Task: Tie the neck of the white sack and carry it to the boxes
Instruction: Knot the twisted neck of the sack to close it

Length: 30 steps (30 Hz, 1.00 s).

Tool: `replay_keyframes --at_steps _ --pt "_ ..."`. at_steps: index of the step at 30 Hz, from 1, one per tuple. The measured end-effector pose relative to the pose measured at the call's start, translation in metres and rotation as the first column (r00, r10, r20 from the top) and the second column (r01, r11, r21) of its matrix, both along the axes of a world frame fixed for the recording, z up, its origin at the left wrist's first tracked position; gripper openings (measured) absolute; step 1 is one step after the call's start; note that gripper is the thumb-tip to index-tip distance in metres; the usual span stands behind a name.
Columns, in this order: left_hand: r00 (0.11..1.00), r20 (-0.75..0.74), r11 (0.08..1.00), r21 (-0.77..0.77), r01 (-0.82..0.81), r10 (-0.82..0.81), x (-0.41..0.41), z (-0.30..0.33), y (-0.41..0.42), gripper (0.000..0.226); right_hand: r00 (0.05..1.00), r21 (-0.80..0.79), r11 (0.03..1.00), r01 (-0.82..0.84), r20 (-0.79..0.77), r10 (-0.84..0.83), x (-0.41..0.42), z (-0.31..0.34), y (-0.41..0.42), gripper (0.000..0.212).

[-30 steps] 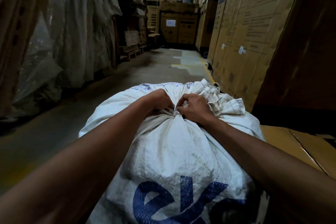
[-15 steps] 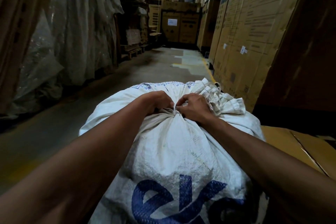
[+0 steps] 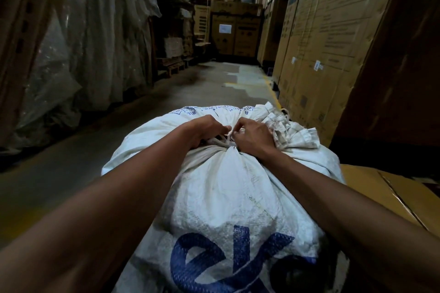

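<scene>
A full white woven sack [image 3: 233, 197] with blue lettering fills the lower middle of the view. Its neck [image 3: 225, 147] is bunched together, and the loose mouth of the sack [image 3: 290, 130] fans out to the right. My left hand [image 3: 204, 129] and my right hand [image 3: 252, 136] sit close together on the neck, each with its fingers closed on a thin white tie string [image 3: 227, 136] wrapped around it. The fingertips hide most of the string.
Tall stacked cardboard boxes [image 3: 316, 38] line the right side of the aisle. A flat brown box [image 3: 385, 192] lies beside the sack at right. Plastic-wrapped goods [image 3: 78, 38] stand along the left. A concrete floor [image 3: 195, 92] runs ahead to more boxes [image 3: 235, 33].
The hands have shifted only slightly at the neck, with the fingers working the string. The sack stays in place.
</scene>
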<state>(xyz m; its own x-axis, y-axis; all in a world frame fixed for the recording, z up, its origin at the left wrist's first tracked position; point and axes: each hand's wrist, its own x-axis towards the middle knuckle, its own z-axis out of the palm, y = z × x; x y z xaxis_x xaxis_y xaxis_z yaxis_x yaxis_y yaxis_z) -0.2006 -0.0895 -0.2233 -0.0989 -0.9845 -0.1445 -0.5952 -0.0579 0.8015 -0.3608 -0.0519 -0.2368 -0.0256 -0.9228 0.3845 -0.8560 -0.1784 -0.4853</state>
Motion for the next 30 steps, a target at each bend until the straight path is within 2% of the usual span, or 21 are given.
replay_keyframes --at_steps 5,7,10,14,19,22,26,28,30 --pt "0.992 -0.076 0.994 -0.045 0.101 -0.104 0.006 0.005 0.010 0.013 0.996 -0.008 0.996 0.088 -0.032 -0.088 0.001 0.010 -0.012 0.013" --pt "0.992 -0.069 0.994 -0.038 0.102 -0.105 0.006 0.006 0.013 0.015 0.989 0.012 0.992 0.124 -0.085 -0.122 0.002 0.014 -0.017 0.019" --pt "0.990 -0.074 0.992 -0.039 0.120 -0.122 0.008 0.006 0.014 0.029 0.975 0.033 0.987 0.157 -0.164 -0.149 0.004 0.019 -0.024 0.023" --pt "0.993 -0.063 0.994 -0.055 0.093 -0.096 0.009 0.004 0.010 0.032 0.951 0.027 0.981 0.194 -0.252 -0.181 0.002 0.024 -0.032 0.030" --pt "0.991 -0.050 0.990 -0.079 0.118 -0.122 0.007 0.006 0.011 0.023 0.917 0.057 0.972 0.229 -0.346 -0.196 0.006 0.030 -0.041 0.033" --pt "0.991 -0.018 0.989 -0.081 0.127 -0.129 0.006 0.008 0.012 0.021 0.921 0.060 0.969 0.240 -0.331 -0.207 0.007 0.031 -0.044 0.032" --pt "0.985 0.106 0.980 -0.137 0.148 -0.134 0.004 0.016 0.015 0.018 0.951 -0.022 0.979 0.202 -0.234 -0.202 0.005 0.033 -0.040 0.023" --pt "0.959 0.253 0.968 -0.178 0.179 -0.130 0.001 0.026 0.019 0.017 0.978 -0.117 0.983 0.139 -0.142 -0.155 0.002 0.037 -0.036 0.018" --pt "0.900 0.424 0.952 -0.222 0.212 -0.102 -0.005 0.037 0.021 0.032 0.996 -0.235 0.969 0.070 -0.043 -0.083 -0.002 0.045 -0.032 0.015"
